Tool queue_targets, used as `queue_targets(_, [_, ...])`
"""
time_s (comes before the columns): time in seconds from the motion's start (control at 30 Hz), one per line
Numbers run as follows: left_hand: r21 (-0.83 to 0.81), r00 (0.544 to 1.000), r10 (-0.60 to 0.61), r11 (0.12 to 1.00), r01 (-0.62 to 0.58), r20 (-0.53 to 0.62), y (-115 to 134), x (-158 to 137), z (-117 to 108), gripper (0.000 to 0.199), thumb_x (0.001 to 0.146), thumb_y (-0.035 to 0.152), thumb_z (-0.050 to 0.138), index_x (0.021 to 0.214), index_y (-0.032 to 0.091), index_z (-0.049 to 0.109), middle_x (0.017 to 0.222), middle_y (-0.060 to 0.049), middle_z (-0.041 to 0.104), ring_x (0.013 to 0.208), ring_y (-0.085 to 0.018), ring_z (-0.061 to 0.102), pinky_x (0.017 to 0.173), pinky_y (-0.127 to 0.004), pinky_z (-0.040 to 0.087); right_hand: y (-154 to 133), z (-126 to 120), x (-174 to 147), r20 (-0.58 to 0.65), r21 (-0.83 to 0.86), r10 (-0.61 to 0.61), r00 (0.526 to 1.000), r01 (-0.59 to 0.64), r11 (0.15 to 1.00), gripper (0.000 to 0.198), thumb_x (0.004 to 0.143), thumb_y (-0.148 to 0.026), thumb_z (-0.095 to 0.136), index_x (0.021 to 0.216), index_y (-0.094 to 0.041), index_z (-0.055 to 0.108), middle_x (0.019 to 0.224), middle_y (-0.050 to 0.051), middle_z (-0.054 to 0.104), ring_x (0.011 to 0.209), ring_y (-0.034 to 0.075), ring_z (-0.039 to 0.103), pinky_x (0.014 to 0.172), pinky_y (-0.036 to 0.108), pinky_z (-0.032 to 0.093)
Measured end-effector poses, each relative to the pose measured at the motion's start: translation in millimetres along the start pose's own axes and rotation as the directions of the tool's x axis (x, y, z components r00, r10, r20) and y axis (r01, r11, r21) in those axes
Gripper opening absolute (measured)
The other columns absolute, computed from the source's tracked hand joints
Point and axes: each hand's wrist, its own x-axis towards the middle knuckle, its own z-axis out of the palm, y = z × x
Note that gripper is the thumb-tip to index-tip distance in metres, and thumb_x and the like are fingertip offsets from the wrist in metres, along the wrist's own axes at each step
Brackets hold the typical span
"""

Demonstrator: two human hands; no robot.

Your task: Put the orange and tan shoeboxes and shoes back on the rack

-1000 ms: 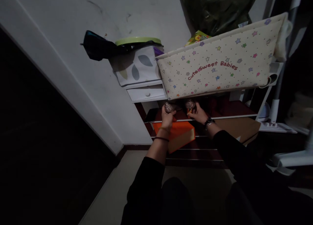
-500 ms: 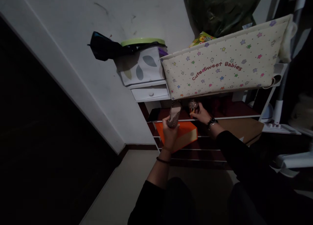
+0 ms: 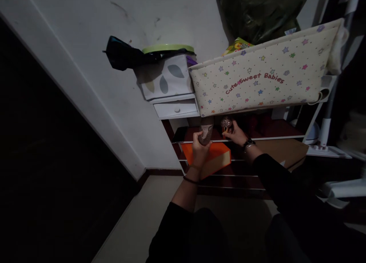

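A glittery high-heeled shoe is gripped by my left hand, its far end reaching in under the printed storage box at the upper shelf. My right hand is closed around the heel of a matching glittery shoe, which is on that same shelf, just to the right. The far parts of both shoes are lost in shadow. An orange box juts out below my left hand.
On top of the rack are a cream storage box with stars, a leaf-patterned box and a small drawer. A brown cardboard box lies lower right. A dark phone-like slab rests at the shelf's left end.
My left hand has pushed its shoe deeper into the shelf, tipping it so less of the insole shows. My right hand and its shoe have hardly moved.
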Motion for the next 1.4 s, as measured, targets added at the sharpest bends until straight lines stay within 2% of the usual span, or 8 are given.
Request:
queue_targets(0.33, [0.027, 1.000, -0.009, 1.000, 0.008, 0.017, 11, -31, -35, 0.056, 0.061, 0.014, 0.093, 0.109, 0.023, 0.066, 0.111, -0.006, 0.071, 0.103, -0.024, 0.069, 0.093, -0.036, 0.055, -7, 0, -7, 0.012, -0.072, 0.010, 1.000, -0.009, 0.997, 0.092, 0.075, -0.040, 0.081, 0.154, -0.017, 0.041, 0.083, -0.004, 0.060, 0.071, 0.018, 0.058, 0.069, 0.031, 0.051])
queue_targets(0.5, [0.035, 0.998, -0.039, 0.999, 0.037, 0.054, 11, -73, -70, 0.054, 0.068, 0.021, 0.093, 0.115, 0.025, 0.066, 0.113, -0.007, 0.073, 0.104, -0.026, 0.072, 0.095, -0.041, 0.059, -24, 10, -43, -0.317, -0.274, -0.245, 0.916, 0.158, 0.948, 0.076, 0.084, -0.048, 0.076, 0.149, -0.015, 0.056, 0.133, 0.020, 0.061, 0.124, 0.035, 0.059, 0.115, 0.055, 0.046])
queue_targets(0.6, [0.073, 0.996, -0.026, 0.997, 0.020, 0.090, 10, -87, -82, 0.050, 0.071, 0.024, 0.092, 0.114, 0.025, 0.068, 0.111, -0.009, 0.075, 0.098, -0.028, 0.075, 0.089, -0.043, 0.062, -40, 20, -61, -0.381, -0.113, -0.180, 0.907, 0.148, 0.983, 0.065, 0.092, -0.060, 0.066, 0.139, -0.015, 0.064, 0.117, 0.015, 0.068, 0.107, 0.030, 0.066, 0.104, 0.049, 0.055])
queue_targets(0.73, [0.152, 0.981, 0.079, 0.983, -0.107, 0.177, 11, -94, -91, 0.047, 0.073, 0.023, 0.090, 0.116, 0.026, 0.070, 0.108, -0.010, 0.077, 0.096, -0.030, 0.077, 0.084, -0.043, 0.064, -59, 34, -61, -0.215, 0.249, 0.072, 0.974, -0.017, 0.968, 0.085, 0.076, -0.076, 0.076, 0.131, -0.013, 0.065, 0.092, 0.009, 0.074, 0.088, 0.025, 0.071, 0.083, 0.039, 0.060])
queue_targets(0.93, [0.158, 0.934, 0.251, 0.942, -0.295, 0.253, 8, -98, -91, 0.045, 0.081, 0.023, 0.083, 0.124, 0.022, 0.066, 0.117, -0.010, 0.077, 0.102, -0.026, 0.078, 0.087, -0.040, 0.065, -69, 44, -52, -0.181, 0.448, 0.144, 0.973, -0.048, 0.893, 0.079, 0.061, -0.070, 0.089, 0.116, -0.018, 0.066, 0.106, 0.010, 0.079, 0.096, 0.026, 0.074, 0.089, 0.039, 0.060])
queue_targets(1.17, [0.095, 0.969, 0.157, 0.980, -0.177, 0.193, 11, -100, -88, 0.046, 0.078, 0.028, 0.087, 0.119, 0.023, 0.068, 0.117, -0.009, 0.076, 0.103, -0.026, 0.078, 0.088, -0.040, 0.064, -79, 49, -52, -0.234, 0.432, 0.081, 0.969, 0.029, 0.901, 0.080, 0.057, -0.068, 0.092, 0.113, -0.018, 0.065, 0.103, 0.010, 0.078, 0.097, 0.027, 0.074, 0.090, 0.040, 0.061])
queue_targets(1.27, [0.048, 0.989, 0.077, 0.995, -0.083, 0.123, 14, -100, -89, 0.054, 0.075, 0.030, 0.090, 0.121, 0.022, 0.065, 0.121, -0.010, 0.074, 0.108, -0.027, 0.076, 0.092, -0.041, 0.064, -77, 40, -50, -0.204, 0.324, 0.026, 0.979, 0.042, 0.945, 0.073, 0.073, -0.076, 0.078, 0.117, -0.019, 0.065, 0.091, 0.006, 0.075, 0.085, 0.024, 0.071, 0.081, 0.039, 0.059])
queue_targets(1.4, [0.042, 1.000, -0.002, 0.999, 0.001, 0.012, 14, -87, -95, 0.062, 0.071, 0.031, 0.093, 0.122, 0.020, 0.061, 0.120, -0.011, 0.072, 0.108, -0.025, 0.074, 0.093, -0.039, 0.062, -61, 16, -40, -0.369, 0.159, 0.010, 0.929, 0.052, 0.986, 0.070, 0.083, -0.073, 0.065, 0.126, -0.019, 0.060, 0.096, 0.007, 0.071, 0.085, 0.024, 0.068, 0.083, 0.041, 0.058])
